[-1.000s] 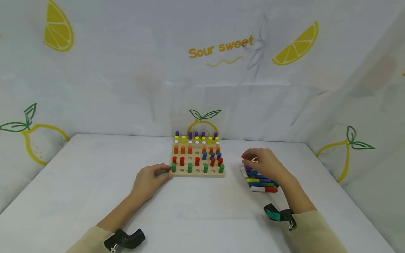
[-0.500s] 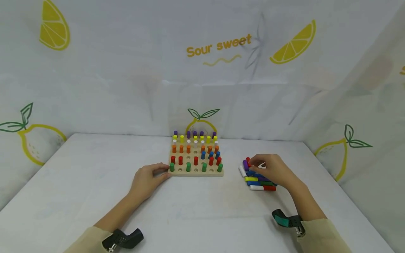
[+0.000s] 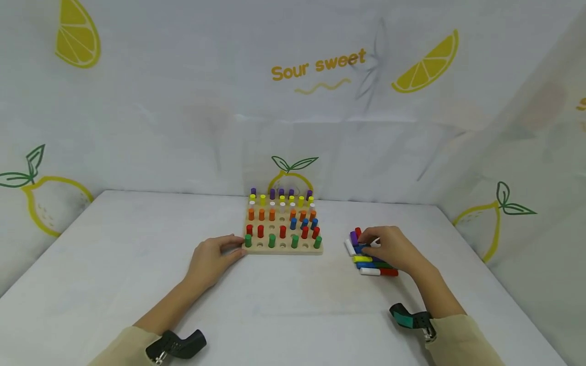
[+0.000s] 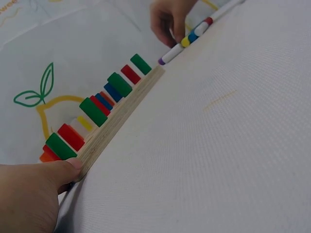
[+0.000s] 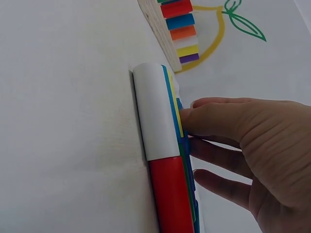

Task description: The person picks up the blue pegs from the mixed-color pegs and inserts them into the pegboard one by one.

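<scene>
A wooden pegboard [image 3: 283, 248] with rows of coloured pegs, green in front and purple at the back, stands at the table's far middle. Some of its holes hold no peg. My left hand [image 3: 212, 261] grips the board's near left corner, thumb [image 4: 68, 167] on the edge beside a green peg [image 4: 61, 146]. To the board's right lies a pile of loose pegs, among them a white peg [image 3: 370, 271] and a red peg [image 5: 171, 194]. My right hand [image 3: 391, 249] is over this pile, thumb touching a blue peg; whether it pinches the peg is hidden.
The white-covered table [image 3: 293, 315] meets a lemon-printed cloth [image 3: 192, 127] just behind the pegboard. A purple peg [image 3: 354, 238] and another white peg [image 3: 350, 247] lie at the pile's left side.
My right hand has come down and slightly toward me, from the pile's far end to its blue peg. The left hand stays at the board's corner. The head view shifts slightly.
</scene>
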A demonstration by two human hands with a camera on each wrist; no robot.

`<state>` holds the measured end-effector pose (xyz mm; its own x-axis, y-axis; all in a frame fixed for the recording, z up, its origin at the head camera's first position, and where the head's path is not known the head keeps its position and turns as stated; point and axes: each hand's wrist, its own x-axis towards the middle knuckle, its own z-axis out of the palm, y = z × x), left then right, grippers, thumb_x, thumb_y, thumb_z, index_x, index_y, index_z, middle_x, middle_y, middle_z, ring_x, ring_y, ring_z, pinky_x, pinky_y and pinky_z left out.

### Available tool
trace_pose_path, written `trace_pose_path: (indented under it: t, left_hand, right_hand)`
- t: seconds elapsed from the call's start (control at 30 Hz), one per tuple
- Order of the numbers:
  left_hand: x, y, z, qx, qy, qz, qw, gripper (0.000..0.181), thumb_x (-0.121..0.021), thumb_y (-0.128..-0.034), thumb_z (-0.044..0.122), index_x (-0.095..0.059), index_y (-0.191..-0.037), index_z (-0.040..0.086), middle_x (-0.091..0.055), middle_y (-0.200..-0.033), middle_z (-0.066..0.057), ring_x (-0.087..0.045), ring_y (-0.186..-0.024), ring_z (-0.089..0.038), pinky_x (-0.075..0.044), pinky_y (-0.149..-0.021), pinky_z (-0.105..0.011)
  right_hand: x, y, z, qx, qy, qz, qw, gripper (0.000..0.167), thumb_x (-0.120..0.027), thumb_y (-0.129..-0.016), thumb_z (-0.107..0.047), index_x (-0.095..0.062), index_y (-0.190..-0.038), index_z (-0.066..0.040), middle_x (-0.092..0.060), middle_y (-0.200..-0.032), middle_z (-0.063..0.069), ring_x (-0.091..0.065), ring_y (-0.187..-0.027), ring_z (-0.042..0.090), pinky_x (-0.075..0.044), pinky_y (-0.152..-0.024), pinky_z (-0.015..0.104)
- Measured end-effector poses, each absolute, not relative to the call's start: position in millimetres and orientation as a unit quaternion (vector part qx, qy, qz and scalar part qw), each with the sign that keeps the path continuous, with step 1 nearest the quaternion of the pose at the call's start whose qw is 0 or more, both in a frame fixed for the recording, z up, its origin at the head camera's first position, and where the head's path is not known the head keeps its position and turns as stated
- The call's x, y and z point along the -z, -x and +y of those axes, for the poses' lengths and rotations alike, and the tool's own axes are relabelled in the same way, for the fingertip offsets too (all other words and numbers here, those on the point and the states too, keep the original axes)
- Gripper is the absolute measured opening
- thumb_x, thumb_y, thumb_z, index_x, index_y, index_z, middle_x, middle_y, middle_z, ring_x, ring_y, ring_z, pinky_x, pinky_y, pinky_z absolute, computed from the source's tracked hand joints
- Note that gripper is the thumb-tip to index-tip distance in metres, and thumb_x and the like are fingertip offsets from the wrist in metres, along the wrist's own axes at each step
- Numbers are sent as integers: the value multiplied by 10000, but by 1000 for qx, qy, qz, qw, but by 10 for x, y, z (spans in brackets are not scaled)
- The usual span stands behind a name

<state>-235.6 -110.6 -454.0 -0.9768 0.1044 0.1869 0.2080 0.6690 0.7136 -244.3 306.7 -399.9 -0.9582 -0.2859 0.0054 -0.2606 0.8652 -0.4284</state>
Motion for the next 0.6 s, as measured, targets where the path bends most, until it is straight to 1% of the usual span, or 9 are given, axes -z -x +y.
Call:
trace_pose_path:
  t: [0.27,0.6]
  left_hand:
    - [4545,2345,-1108,397,83,-912,66,317,-776,-895,271,-756,-1186,145,-731,-1258,-103,-605,-1323,-315,-461,-1117,-554]
    - [4537,2358,-1108,399,83,-911,60,319,-774,-898,266,-752,-1193,146,-731,-1259,-100,-595,-1336,-312,-445,-1131,-558]
  right_hand:
    - [4075,2481,3069,206,140,968,35,124,-764,-889,-123,-734,-1009,-112,-736,-976,38,-669,-937,191,-601,-923,486]
    - [4090,2488,3063,214,135,967,35,115,-749,-903,-120,-735,-1016,-116,-734,-979,35,-664,-938,187,-598,-930,484]
